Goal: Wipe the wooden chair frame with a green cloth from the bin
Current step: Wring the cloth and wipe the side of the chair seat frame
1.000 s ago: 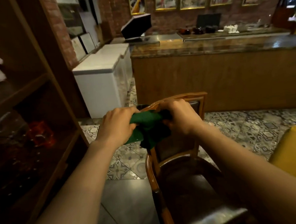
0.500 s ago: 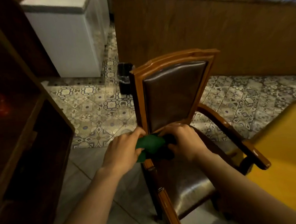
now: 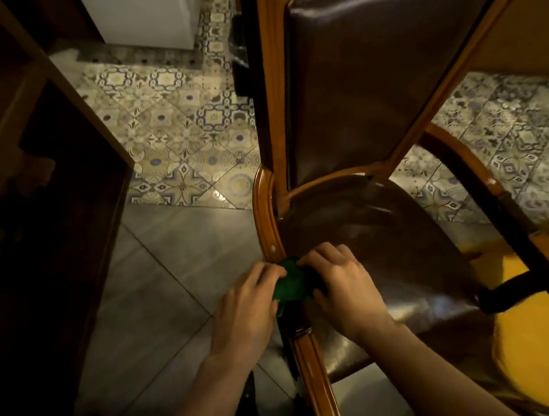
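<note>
Head view: a person's left hand point(image 3: 248, 311) and right hand point(image 3: 342, 285) press a bunched dark-green cloth point(image 3: 290, 281) against the left armrest rail of a glossy brown wooden chair frame point(image 3: 267, 222), both hands closed on the cloth, fingers curled over it. The rail curves from the backrest post toward the camera, its near length point(image 3: 318, 381) bare; open grey tiled floor point(image 3: 171, 268) lies to its left, up to the edge of a dark wooden shelf unit point(image 3: 46, 183). The cloth is crumpled into a small wad, mostly hidden between the hands. A dark brown leather seat point(image 3: 405, 255) and padded backrest point(image 3: 380, 63) fill the frame; the right armrest point(image 3: 520, 234) runs just beside a yellow surface point(image 3: 546, 332). Patterned blue-and-cream floor tiles point(image 3: 185, 132) spread behind, with a white cabinet point(image 3: 143, 12) at the top
</note>
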Demonstrator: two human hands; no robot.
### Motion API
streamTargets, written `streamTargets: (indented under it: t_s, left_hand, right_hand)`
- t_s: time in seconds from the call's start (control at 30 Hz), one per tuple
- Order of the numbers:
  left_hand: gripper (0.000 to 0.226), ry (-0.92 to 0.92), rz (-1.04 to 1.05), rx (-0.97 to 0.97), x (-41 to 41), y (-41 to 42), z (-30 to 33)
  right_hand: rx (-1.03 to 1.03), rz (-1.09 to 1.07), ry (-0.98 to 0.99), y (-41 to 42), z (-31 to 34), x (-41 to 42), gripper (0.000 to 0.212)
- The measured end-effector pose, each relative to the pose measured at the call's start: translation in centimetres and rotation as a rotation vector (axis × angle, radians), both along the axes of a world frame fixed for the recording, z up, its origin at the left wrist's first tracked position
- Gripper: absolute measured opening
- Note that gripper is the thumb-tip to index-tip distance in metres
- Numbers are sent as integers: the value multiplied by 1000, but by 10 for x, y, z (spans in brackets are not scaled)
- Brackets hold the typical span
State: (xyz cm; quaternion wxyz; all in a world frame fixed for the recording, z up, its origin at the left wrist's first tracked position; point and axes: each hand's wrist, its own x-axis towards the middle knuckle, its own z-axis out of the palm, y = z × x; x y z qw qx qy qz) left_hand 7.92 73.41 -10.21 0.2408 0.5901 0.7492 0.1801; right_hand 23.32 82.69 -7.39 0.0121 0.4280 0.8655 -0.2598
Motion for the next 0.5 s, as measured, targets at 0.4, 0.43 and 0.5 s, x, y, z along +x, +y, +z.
streamTargets:
  t_s: [0.4, 0.43, 0.5]
  left_hand:
    - [46, -168, 33, -47, -23, 9, -30]
    - [46, -168, 32, -41, -32, 12, -30]
    - [49, -111, 35, 12, -51, 31, -35]
  right_hand:
    - [62, 44, 122, -18, -56, -2, 55]
    - [65, 37, 125, -17, -57, -4, 54]
    - [59, 29, 134, -16, -60, -7, 56]
